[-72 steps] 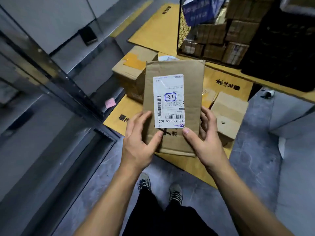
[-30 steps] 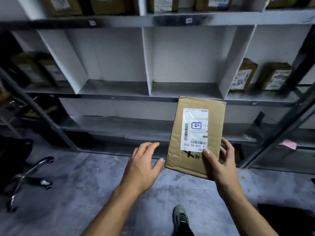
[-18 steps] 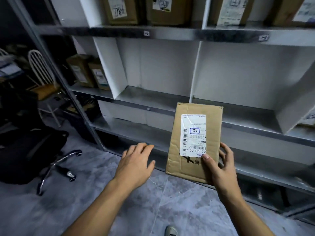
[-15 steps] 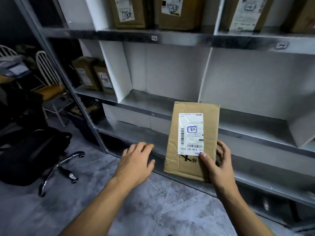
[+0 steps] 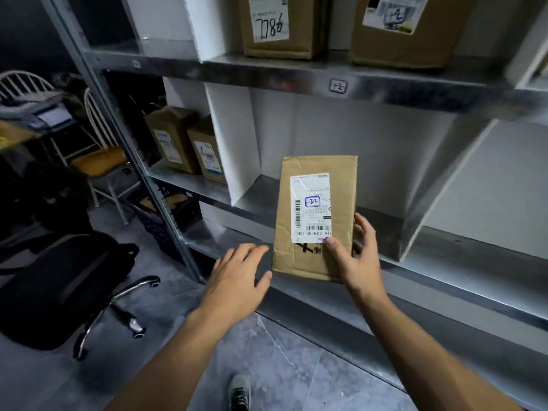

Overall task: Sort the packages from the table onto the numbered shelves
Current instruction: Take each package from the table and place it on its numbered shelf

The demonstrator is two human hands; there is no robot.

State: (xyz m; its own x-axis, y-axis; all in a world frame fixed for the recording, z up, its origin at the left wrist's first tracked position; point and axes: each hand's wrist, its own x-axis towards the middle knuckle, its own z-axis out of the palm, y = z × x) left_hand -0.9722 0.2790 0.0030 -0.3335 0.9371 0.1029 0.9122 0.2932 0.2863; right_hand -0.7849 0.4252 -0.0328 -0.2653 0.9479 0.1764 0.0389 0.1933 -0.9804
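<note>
Grey metal shelving (image 5: 267, 75) fills the view, white dividers between compartments, grey marbled floor (image 5: 267, 366) below.

Packages counted: five.
- One brown package (image 5: 341, 173), upright, held in front of the middle shelf's open compartment, its lower edge in front of that shelf's front edge. One white label (image 5: 310, 207) on its face, with a hand-marked blue box.
- Two boxes on the upper shelf, near its front edge: (image 5: 281, 25) and (image 5: 406, 28), each labelled.
- Two boxes in the left compartment of the middle shelf, side by side: (image 5: 170, 137) and (image 5: 207, 149).

One small tag (image 5: 338, 86) on the upper shelf's front edge.

Right hand (image 5: 355, 256): grips the package low on its right edge, thumb on the face at the label's lower corner, fingers curled behind.

Left hand (image 5: 237, 280): fingers spread and relaxed, holding nothing, just beside the package's lower left corner.

Left of the shelving: one black office chair (image 5: 59, 286), two white spindle-back chairs (image 5: 100, 137) and (image 5: 26, 81). One shoe (image 5: 238, 393) at the bottom edge.
</note>
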